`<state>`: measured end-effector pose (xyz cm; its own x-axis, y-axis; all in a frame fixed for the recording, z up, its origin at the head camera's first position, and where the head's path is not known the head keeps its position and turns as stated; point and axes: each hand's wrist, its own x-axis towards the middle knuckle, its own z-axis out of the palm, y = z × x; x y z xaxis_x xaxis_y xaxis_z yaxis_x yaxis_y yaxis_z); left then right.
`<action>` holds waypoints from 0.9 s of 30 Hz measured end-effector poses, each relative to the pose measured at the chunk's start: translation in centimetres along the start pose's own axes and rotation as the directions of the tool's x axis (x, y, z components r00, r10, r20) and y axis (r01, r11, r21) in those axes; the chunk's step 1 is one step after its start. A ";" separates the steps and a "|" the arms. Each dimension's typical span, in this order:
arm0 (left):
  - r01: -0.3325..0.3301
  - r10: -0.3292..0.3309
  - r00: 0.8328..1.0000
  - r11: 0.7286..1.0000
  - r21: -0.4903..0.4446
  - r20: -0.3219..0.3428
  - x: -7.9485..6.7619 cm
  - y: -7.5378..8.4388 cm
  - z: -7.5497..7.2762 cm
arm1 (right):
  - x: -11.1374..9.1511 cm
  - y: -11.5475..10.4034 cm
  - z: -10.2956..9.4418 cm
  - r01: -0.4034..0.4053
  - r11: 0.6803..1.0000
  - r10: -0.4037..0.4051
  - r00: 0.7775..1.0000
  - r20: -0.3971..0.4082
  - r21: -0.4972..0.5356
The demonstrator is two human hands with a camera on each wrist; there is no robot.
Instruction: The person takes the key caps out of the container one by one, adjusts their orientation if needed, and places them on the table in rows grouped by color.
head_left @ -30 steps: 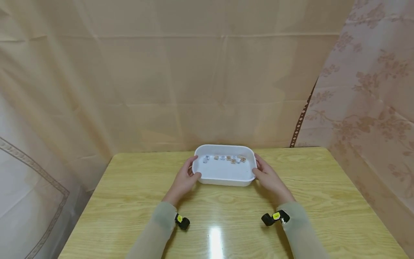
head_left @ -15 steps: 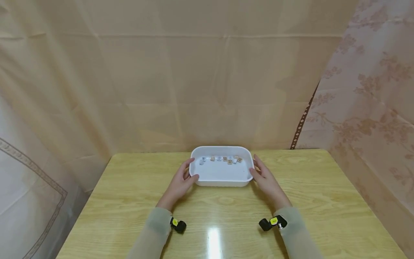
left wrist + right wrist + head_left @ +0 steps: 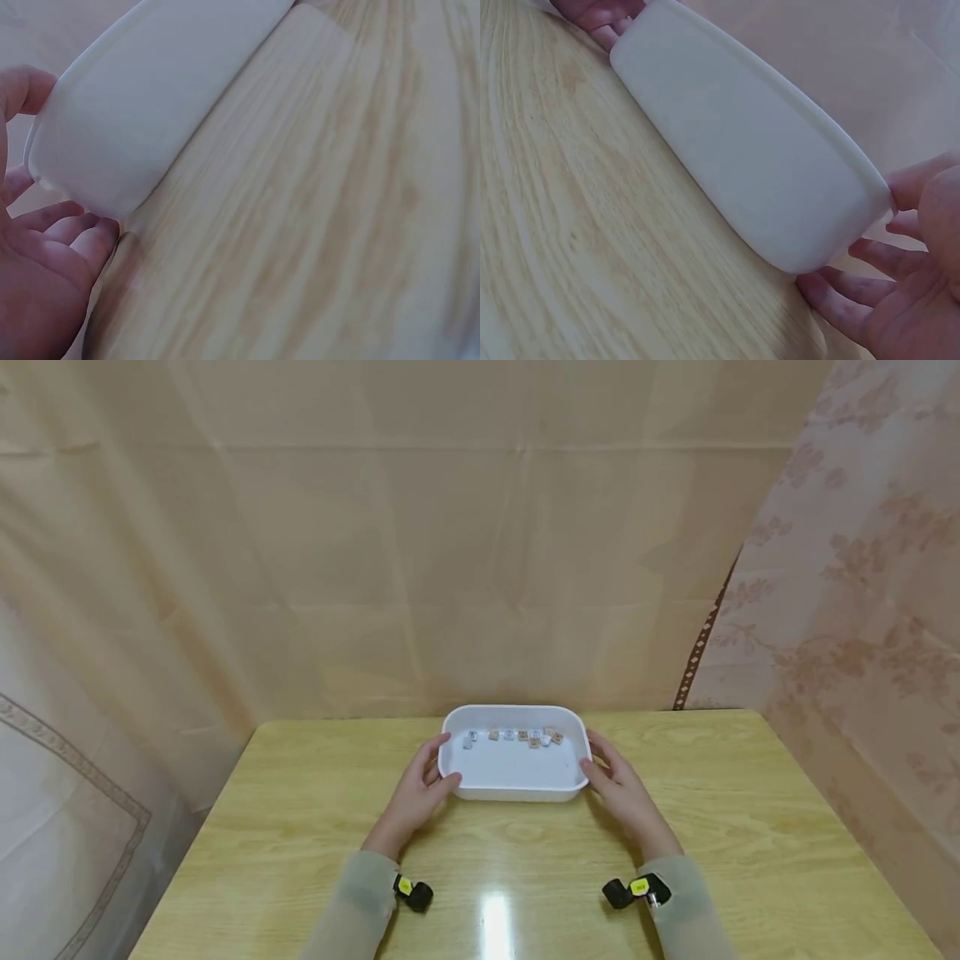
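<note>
A white rectangular tray [image 3: 510, 772] with rounded corners is at the back of the table, between both hands. Inside it, several small white and tan cubes [image 3: 522, 736] with dark marks lie in a loose row along the far side. My left hand [image 3: 416, 793] holds the tray's left end, thumb at the near rim and fingers along the outer wall. The right hand [image 3: 622, 789] grips the opposite end in the same way. Both wrist views show fingertips low against the tray's outer side [image 3: 172, 90], its base at the wooden surface [image 3: 592, 187].
The wood-grain table [image 3: 525, 860] has a bright light reflection near the front. Behind it hangs a beige cloth [image 3: 465, 568], close to the tray's far side. A floral cloth [image 3: 862, 635] hangs on the right and a pale one [image 3: 67, 827] on the left.
The tray, with the cubes and both hands, has shifted slightly left since a second ago. Over the last half second, the whole scene sits slightly lower in the head view; the hold looks the same.
</note>
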<state>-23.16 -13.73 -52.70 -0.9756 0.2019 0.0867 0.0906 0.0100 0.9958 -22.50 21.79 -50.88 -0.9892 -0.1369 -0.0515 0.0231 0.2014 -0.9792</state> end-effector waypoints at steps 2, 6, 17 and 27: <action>-0.005 0.005 1.000 1.000 0.005 -0.001 -0.1 0.0 0.3 | -0.4 0.0 -0.3 -0.006 1.000 0.006 1.000 -0.002 0.002; -0.006 0.006 1.000 1.000 0.003 -0.006 -0.4 0.1 0.6 | -0.7 0.2 -0.8 0.000 1.000 -0.001 1.000 0.010 0.017; 0.005 -0.004 0.999 0.999 0.033 -0.041 -1.0 -0.1 0.5 | -0.3 1.3 -1.3 0.030 0.998 -0.034 0.997 0.064 0.054; -0.015 0.016 0.999 1.000 0.028 -0.032 -0.7 0.0 0.6 | -0.4 1.3 -1.4 0.023 0.997 -0.027 0.998 0.056 0.075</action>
<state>-22.33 -13.32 -52.74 -0.9798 0.1711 0.1031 0.1105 0.0343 0.9933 -22.30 23.49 -51.82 -0.9800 -0.1960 -0.0353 0.0109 0.1245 -0.9922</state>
